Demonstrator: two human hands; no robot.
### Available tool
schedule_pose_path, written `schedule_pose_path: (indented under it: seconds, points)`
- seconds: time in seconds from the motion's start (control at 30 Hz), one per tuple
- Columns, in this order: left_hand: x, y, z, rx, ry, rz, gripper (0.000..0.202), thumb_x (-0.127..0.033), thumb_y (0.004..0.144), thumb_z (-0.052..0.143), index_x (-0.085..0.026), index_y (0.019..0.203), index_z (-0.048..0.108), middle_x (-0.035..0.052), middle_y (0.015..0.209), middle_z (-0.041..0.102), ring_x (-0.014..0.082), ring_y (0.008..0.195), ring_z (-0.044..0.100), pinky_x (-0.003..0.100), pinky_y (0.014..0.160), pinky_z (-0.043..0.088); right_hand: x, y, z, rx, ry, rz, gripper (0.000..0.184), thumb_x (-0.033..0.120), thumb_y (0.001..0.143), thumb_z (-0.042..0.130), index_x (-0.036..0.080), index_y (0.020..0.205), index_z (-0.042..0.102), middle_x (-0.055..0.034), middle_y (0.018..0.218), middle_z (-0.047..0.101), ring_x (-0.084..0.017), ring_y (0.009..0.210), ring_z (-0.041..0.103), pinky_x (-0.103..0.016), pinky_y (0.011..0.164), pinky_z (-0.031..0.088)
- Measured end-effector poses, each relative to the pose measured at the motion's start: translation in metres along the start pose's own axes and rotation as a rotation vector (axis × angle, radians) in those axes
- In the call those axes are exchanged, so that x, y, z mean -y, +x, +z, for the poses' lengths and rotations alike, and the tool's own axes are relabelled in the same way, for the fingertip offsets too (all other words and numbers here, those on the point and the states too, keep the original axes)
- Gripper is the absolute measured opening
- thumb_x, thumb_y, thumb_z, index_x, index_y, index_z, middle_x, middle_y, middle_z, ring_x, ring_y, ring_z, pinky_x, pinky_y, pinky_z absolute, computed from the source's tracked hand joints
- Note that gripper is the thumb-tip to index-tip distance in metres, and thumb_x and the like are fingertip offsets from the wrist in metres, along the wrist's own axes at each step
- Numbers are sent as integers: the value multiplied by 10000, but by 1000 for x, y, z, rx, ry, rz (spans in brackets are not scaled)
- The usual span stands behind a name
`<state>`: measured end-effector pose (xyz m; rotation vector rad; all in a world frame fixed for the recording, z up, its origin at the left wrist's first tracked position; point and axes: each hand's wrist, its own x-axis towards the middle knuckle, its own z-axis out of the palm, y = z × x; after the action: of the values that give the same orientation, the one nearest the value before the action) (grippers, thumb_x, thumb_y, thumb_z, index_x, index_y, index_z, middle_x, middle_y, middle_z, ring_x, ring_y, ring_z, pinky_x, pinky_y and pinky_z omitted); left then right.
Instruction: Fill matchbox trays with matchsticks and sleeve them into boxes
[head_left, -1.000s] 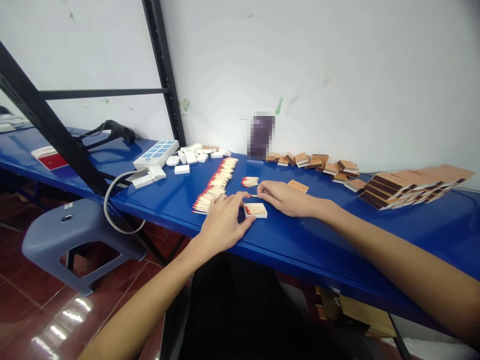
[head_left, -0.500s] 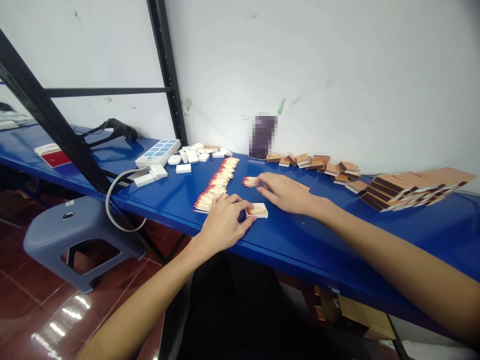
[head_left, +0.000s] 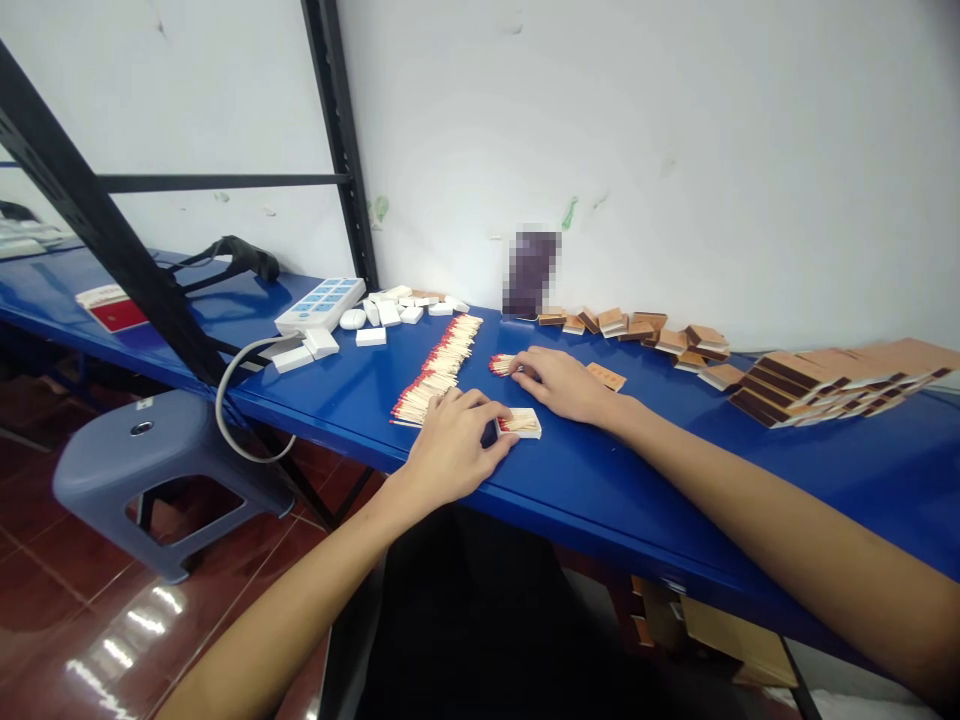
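On the blue table [head_left: 570, 480] my left hand [head_left: 454, 445] rests with its fingers closed on the left end of a small white matchbox tray [head_left: 521, 424] partly filled with red-tipped matches. My right hand [head_left: 562, 382] reaches past the tray, and its fingertips pinch at a small bunch of matches [head_left: 501, 364]. A long row of loose matches [head_left: 439, 368] lies just left of both hands. A brown matchbox sleeve [head_left: 606, 376] lies flat beside my right wrist.
White inner trays [head_left: 390, 312] and a white power strip [head_left: 321, 305] sit at the back left. Brown sleeves [head_left: 645, 330] line the wall, with a fanned stack [head_left: 832, 380] at the right. A grey stool [head_left: 150, 460] stands on the red floor. Black shelf struts [head_left: 337, 140] rise at the left.
My right hand moved from beside the tray back to the small bunch of matches. My left hand stayed on the tray. The view shifted slightly.
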<state>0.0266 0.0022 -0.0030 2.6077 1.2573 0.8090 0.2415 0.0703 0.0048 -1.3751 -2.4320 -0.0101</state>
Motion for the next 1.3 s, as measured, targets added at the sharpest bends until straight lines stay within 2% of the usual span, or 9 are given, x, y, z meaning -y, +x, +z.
schedule_pose_path:
  seconds: [0.43, 0.53, 0.6, 0.73, 0.9, 1.0, 1.07, 1.17, 1.3]
  points:
    - [-1, 1, -1, 14, 15, -2, 200, -382, 918, 607, -237, 1022, 698, 36, 1029, 665, 246, 970, 569, 437, 921, 408, -2, -2, 5, -32, -5, 35, 328, 279, 989, 434, 198, 1157, 705, -90, 957, 670, -220, 840, 605, -327, 735, 406]
    - [0, 1, 0, 11, 17, -3, 198, -384, 918, 606, -238, 1014, 699, 35, 1026, 663, 244, 968, 570, 432, 917, 408, -3, -1, 6, -42, 36, 42, 289, 261, 980, 446, 195, 1123, 689, -87, 996, 684, -224, 880, 613, -322, 738, 409]
    - [0, 1, 0, 11, 19, -3, 195, -383, 917, 608, -241, 1018, 698, 31, 1026, 663, 241, 967, 574, 429, 923, 407, -2, -1, 4, -37, 71, 58, 239, 270, 977, 451, 191, 1030, 670, -78, 958, 689, -218, 839, 610, -316, 696, 403]
    - [0, 1, -1, 12, 13, -14, 236, -381, 913, 616, -241, 1095, 668, 29, 1026, 668, 248, 995, 579, 426, 936, 411, 0, -3, -2, 49, 129, 71, 197, 302, 975, 446, 210, 859, 575, -59, 872, 665, -209, 773, 591, -317, 668, 404]
    - [-1, 0, -1, 0, -9, -13, 336, -363, 910, 622, -238, 1219, 578, 22, 1057, 671, 251, 1022, 573, 435, 967, 397, 7, -14, -11, 149, 90, 97, 198, 301, 988, 379, 209, 903, 532, -111, 1009, 633, -244, 884, 598, -367, 770, 440]
    - [-1, 0, 0, -3, -25, -27, 376, -351, 906, 627, -240, 1252, 532, 11, 1018, 668, 248, 1008, 567, 434, 966, 391, 16, -24, -19, 137, 138, 80, 203, 301, 992, 361, 203, 917, 521, -112, 995, 632, -239, 874, 589, -374, 783, 440]
    - [-1, 0, 0, -4, -31, -38, 390, -348, 901, 633, -232, 1253, 512, 8, 998, 671, 250, 995, 563, 434, 957, 389, 24, -30, -26, 123, 180, 37, 213, 319, 999, 354, 204, 924, 516, -101, 970, 632, -226, 848, 578, -361, 763, 432]
    - [-2, 0, 0, -9, -29, -40, 391, -344, 900, 633, -231, 1250, 502, 10, 995, 675, 252, 983, 563, 432, 942, 389, 36, -35, -33, 189, 241, -30, 233, 357, 1008, 354, 210, 928, 517, -71, 917, 632, -199, 783, 559, -326, 692, 408]
    - [-2, 1, -2, 7, -3, -22, 228, -342, 908, 620, -248, 1116, 605, 13, 978, 658, 245, 972, 568, 409, 907, 401, 45, -35, -35, 231, 279, -35, 245, 386, 1006, 385, 211, 909, 526, -48, 869, 634, -181, 740, 554, -306, 656, 389]
